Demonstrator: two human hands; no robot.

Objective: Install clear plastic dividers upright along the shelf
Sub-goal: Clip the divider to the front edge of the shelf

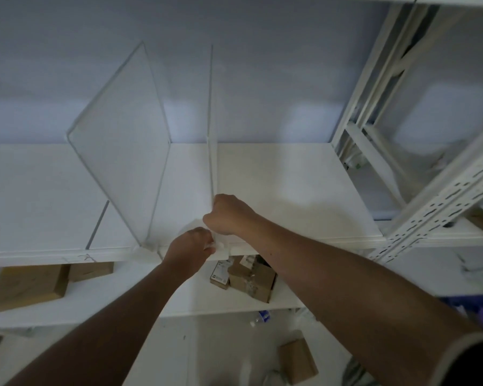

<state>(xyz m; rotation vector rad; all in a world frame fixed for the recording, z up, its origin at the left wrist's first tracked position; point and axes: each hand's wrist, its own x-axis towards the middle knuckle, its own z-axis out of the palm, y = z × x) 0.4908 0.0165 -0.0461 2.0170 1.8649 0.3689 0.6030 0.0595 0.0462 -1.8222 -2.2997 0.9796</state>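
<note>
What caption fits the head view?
Both hands seat a clear divider upright at the shelf edge, beside one already standing.

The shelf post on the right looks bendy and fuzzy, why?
Head view: the wide lens bows and tilts the post near the frame's edge, and it is smeared by blur; the light is dim, so both hands look dark against the white shelf.

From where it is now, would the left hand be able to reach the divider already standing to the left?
Probably yes. The left hand is at the shelf's front edge, close beside the standing divider, whose base sits just to its left. Nothing lies between them, though the hand is now busy at the second divider.
</note>
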